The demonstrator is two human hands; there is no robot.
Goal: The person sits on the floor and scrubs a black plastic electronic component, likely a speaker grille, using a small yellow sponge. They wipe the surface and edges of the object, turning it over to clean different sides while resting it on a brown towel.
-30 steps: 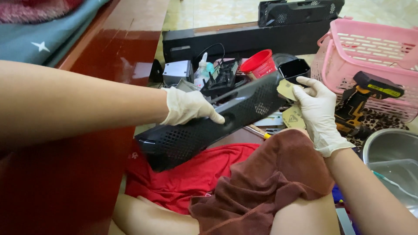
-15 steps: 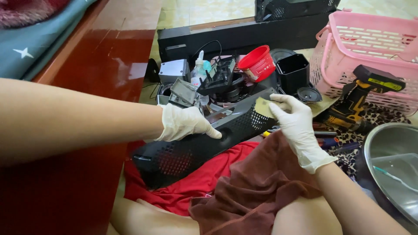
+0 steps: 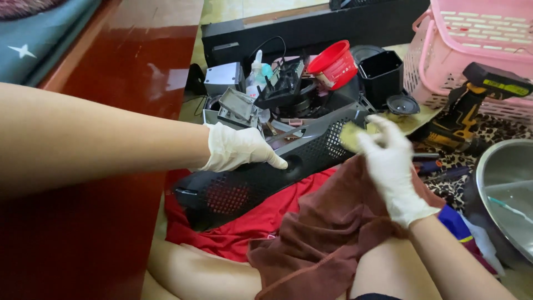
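My left hand (image 3: 237,148), in a white glove, grips the top edge of a long black perforated plastic cover (image 3: 261,178) and holds it tilted over my lap. My right hand (image 3: 390,161), also gloved and blurred by motion, holds a small yellowish sponge (image 3: 351,135) against the cover's upper right end. A brown cloth (image 3: 327,233) lies over my right knee, and a red cloth (image 3: 244,228) is spread beneath the cover.
Behind the cover is a heap of parts: a grey box (image 3: 224,78), a clear bottle (image 3: 256,75), a red cup (image 3: 333,64), a black tub (image 3: 381,69). A pink basket (image 3: 477,39), a yellow-black drill (image 3: 472,105) and a steel bowl (image 3: 508,189) stand at right. A red-brown wooden surface (image 3: 111,61) lies left.
The cover has come lower and nearer to my lap. My right hand has shifted down along its right end with the sponge, moving fast. My left hand keeps its hold.
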